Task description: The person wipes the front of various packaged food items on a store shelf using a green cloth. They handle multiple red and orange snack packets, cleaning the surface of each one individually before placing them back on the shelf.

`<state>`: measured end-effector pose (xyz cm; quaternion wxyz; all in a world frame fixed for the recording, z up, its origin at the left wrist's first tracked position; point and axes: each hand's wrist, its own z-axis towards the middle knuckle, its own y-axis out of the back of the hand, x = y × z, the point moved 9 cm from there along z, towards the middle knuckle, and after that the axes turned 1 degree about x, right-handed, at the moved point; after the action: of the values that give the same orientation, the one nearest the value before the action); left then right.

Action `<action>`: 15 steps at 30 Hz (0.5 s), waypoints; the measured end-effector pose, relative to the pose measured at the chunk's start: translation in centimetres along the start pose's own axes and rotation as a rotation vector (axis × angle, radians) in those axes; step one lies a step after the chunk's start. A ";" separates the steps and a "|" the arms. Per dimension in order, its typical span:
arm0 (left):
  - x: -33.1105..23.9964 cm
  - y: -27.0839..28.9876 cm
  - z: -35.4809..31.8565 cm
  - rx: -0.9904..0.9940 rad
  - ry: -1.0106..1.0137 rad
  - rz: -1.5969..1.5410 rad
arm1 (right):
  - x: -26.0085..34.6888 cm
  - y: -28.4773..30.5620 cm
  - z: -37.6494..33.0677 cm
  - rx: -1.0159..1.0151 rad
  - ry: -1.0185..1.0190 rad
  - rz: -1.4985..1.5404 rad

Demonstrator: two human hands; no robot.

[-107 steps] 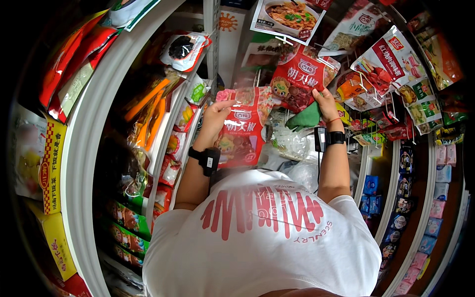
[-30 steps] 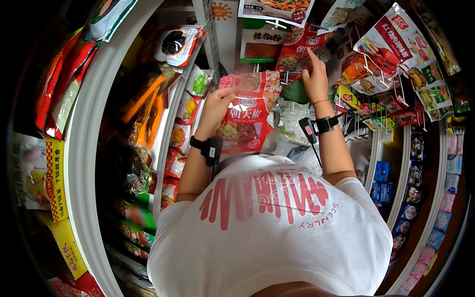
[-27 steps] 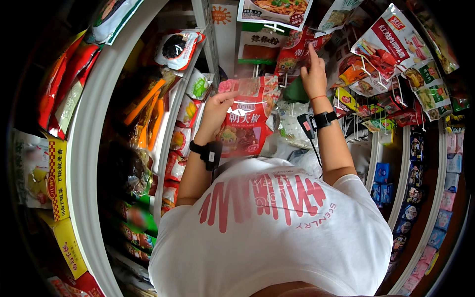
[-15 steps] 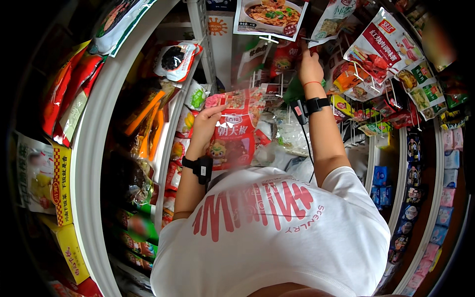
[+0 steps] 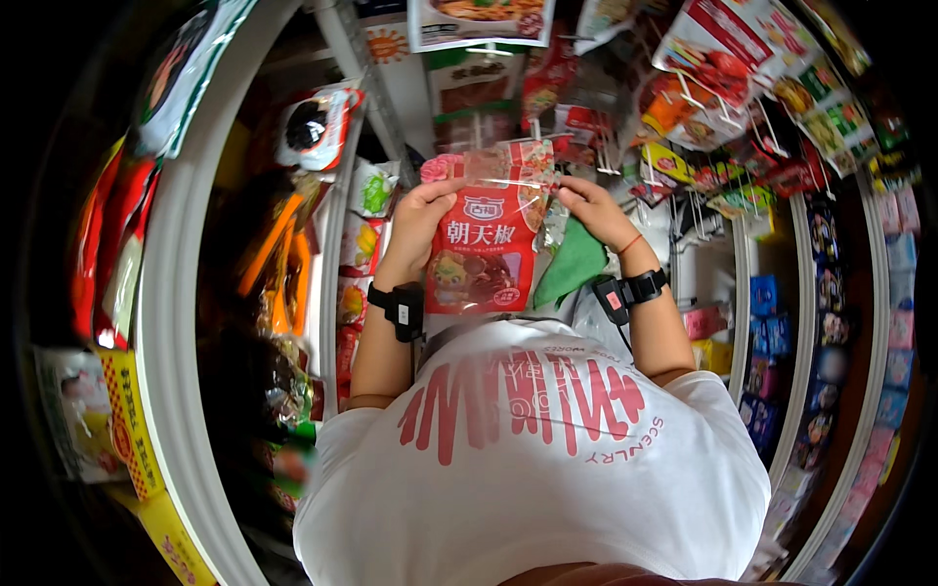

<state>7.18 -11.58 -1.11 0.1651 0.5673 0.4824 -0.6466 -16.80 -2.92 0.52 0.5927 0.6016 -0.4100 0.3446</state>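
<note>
My left hand (image 5: 422,223) is closed on the left edge of a red packet of dried chilies (image 5: 481,239), held upright in front of my chest. The packet has a clear strip near its top and a cartoon figure low on its front. At its upper right corner, the fingers of my right hand (image 5: 594,210) pinch the edge. A green cloth (image 5: 575,262) hangs down from my right hand, beside the packet; how the fingers grip it is partly hidden.
Hanging packets, one with a noodle-dish picture (image 5: 481,21), fill the wire hooks (image 5: 699,220) ahead and at right. White-edged shelves (image 5: 181,293) with bagged foods stand close at left. More shelves (image 5: 801,322) with small blue and pink packs curve along the right.
My right hand has come down and back from the hanging hooks to the packet's upper right corner, bringing the green cloth. My left hand still holds the packet. The view has shifted slightly.
</note>
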 end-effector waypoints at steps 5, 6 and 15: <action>0.5 -2.4 1.5 0.053 0.060 -0.051 | 0.6 0.5 -3.4 -0.120 -0.015 0.259; 0.7 -3.0 1.7 0.081 0.065 -0.055 | -0.1 1.2 -3.8 -0.174 0.037 0.184; 2.6 -6.3 1.9 0.222 0.130 -0.044 | -1.3 1.1 -7.5 -0.100 -0.045 0.130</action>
<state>0.45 -9.23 -0.90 0.0555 0.6120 0.4301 -0.6613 -17.79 4.70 0.26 0.5891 0.5510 -0.4779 0.3478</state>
